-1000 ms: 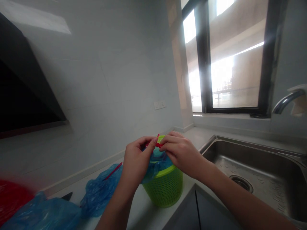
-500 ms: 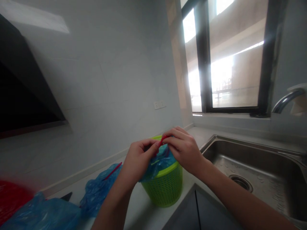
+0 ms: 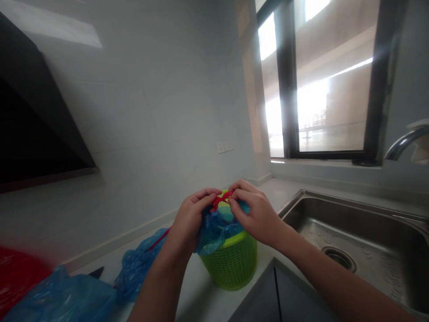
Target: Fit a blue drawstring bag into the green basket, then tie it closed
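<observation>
A small lime-green mesh basket stands on the counter beside the sink, lined with a blue plastic bag. Above its mouth, my left hand and my right hand pinch the bag's red drawstring between fingertips, and the string crosses itself between them. The blue plastic bunches up under my fingers and hides the basket's inside.
Another crumpled blue bag with a red string lies left of the basket, and more blue plastic lies nearer me. A red object is at the far left. A steel sink and tap are on the right, below a window.
Both hands have stayed over the basket, working the red drawstring; the string now crosses between my fingertips. The blue plastic is gathered higher above the basket's rim.
</observation>
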Available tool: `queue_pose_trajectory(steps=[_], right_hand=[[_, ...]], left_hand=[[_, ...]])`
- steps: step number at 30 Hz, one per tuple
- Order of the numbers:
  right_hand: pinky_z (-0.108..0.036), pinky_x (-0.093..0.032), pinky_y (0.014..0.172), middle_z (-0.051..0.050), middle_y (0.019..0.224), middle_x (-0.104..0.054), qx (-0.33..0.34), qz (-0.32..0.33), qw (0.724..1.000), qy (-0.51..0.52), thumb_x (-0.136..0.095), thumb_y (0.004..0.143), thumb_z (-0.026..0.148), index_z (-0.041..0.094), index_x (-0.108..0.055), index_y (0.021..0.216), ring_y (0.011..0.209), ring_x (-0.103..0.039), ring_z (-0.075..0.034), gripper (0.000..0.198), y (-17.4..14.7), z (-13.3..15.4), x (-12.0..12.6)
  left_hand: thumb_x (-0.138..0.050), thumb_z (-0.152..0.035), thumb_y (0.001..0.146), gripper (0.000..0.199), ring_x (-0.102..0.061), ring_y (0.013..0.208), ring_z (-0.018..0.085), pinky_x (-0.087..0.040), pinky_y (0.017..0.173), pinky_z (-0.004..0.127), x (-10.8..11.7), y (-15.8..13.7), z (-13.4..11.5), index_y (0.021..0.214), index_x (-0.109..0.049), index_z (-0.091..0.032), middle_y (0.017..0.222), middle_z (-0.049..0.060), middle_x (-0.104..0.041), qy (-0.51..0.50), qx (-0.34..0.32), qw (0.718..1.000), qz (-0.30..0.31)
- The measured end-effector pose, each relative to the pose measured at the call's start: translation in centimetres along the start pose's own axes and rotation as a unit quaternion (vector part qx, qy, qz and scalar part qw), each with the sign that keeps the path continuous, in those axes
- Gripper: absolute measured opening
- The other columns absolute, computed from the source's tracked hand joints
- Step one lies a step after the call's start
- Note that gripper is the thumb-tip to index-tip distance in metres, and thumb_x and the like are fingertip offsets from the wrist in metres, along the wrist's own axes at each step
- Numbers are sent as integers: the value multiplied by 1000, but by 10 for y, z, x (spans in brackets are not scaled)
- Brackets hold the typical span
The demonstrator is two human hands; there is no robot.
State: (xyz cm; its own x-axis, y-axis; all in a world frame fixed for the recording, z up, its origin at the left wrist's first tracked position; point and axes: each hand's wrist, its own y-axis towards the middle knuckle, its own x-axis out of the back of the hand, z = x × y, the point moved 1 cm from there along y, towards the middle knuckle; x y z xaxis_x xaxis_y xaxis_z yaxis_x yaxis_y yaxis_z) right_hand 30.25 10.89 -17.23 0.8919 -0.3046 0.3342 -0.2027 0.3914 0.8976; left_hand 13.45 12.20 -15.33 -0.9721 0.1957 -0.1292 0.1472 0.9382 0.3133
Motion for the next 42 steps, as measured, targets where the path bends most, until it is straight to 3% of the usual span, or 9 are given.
queue_pose_trajectory(steps=[10, 19, 23, 26, 28, 32, 35, 38, 42], right_hand=[[-30, -45, 84, -4, 94, -62, -51, -3, 997, 52, -55, 87, 7, 18, -58, 69, 88, -59, -15, 21, 4, -3, 5], [-32, -44, 86, -3, 94, -65, -98, -19, 995, 22, -56, 83, 10, 19, -54, 63, 89, -61, -16, 22, 7, -6, 17], [-32, -43, 78, -4, 89, -68, -157, -15, 987, -17, -54, 83, 17, 19, -56, 61, 81, -61, -17, 22, 12, -30, 38], [-32, -40, 69, -4, 77, -67, -217, -38, 972, -84, -55, 81, 22, 18, -58, 60, 73, -58, -17, 22, 14, -58, 57], [-31, -36, 62, -2, 65, -60, -255, -48, 960, -104, -54, 79, 25, 17, -58, 60, 65, -53, -16, 22, 14, -73, 65], [-29, -31, 54, 1, 54, -51, -303, -73, 948, -57, -52, 79, 30, 17, -60, 60, 55, -45, -13, 24, 13, -84, 63], [-30, -43, 61, -3, 65, -62, -305, -107, 943, 78, -56, 80, 32, 15, -65, 68, 65, -57, -16, 22, 14, -77, 57], [-32, -50, 70, -3, 75, -66, -283, -139, 930, 191, -64, 77, 30, 16, -64, 78, 73, -63, -16, 15, 17, -65, 54], [-29, -50, 65, 0, 76, -63, -219, -160, 936, 225, -68, 78, 26, 18, -59, 84, 67, -59, -12, 13, 18, -49, 49]], left_hand=[[-84, -28, 60, 35, -53, 56, 11, -42, 52, 19, 10, 14, 4, 88, -65, -18, 66, -2, -60, -10, -36, 995, -90], [-84, -22, 52, 43, -54, 56, 12, -43, 52, 20, 21, 23, 5, 87, -59, -18, 68, -2, -60, -101, -83, 975, -178], [-76, -12, 56, 35, -52, 57, 10, -43, 56, 18, 45, 36, 0, 82, -54, -18, 65, -3, -55, -155, -109, 952, -241], [-67, -1, 60, 32, -47, 53, 6, -41, 57, 16, 68, 43, -10, 80, -49, -19, 64, -5, -53, -186, -136, 911, -342], [-62, 4, 61, 33, -46, 53, 6, -41, 58, 15, 79, 45, -16, 79, -48, -20, 64, -6, -53, -207, -138, 892, -377], [-64, 0, 66, 27, -48, 55, 6, -44, 63, 18, 80, 43, -17, 78, -51, -19, 65, -6, -53, -202, -132, 905, -350], [-69, -2, 65, 26, -55, 63, 8, -48, 68, 21, 71, 37, -16, 80, -56, -19, 71, -5, -59, -188, -159, 917, -313], [-71, -4, 65, 27, -60, 70, 10, -51, 69, 21, 57, 29, -18, 83, -59, -18, 76, -2, -63, -183, -187, 926, -273], [-72, -6, 66, 31, -64, 73, 12, -53, 72, 21, 31, 13, -22, 91, -59, -19, 80, 3, -68, -170, -190, 941, -224]])
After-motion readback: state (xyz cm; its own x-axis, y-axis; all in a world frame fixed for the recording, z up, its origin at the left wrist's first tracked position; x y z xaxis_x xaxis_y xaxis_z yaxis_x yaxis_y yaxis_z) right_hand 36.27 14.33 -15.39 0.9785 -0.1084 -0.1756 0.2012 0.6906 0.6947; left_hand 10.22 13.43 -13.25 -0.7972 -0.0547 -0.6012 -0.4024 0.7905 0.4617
